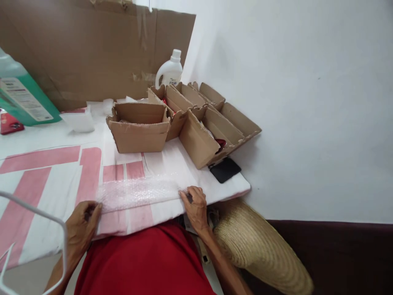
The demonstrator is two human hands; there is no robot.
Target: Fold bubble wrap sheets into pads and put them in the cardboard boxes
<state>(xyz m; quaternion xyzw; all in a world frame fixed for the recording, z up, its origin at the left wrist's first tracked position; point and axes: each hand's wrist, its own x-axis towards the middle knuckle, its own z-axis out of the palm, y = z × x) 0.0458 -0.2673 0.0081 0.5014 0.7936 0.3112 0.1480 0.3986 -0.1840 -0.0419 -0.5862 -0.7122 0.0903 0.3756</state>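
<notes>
A clear strip of bubble wrap (138, 193) lies stretched out flat along the near edge of the cloth-covered table. My left hand (83, 223) pinches its left end between thumb and fingers. At the opposite end, my right hand (195, 203) grips the near right corner with curled fingers. Just beyond the strip stands an open cardboard box (139, 138), with its contents mostly hidden by the front wall.
More open cardboard boxes (198, 141) stand at the right, some holding red items. A black phone-like slab (225, 169) lies beside them. Behind are a white jug (172, 71) and a green liquid bottle (27, 96). A white wire frame (37, 209) crosses the lower left. A straw hat (258, 241) hangs below right.
</notes>
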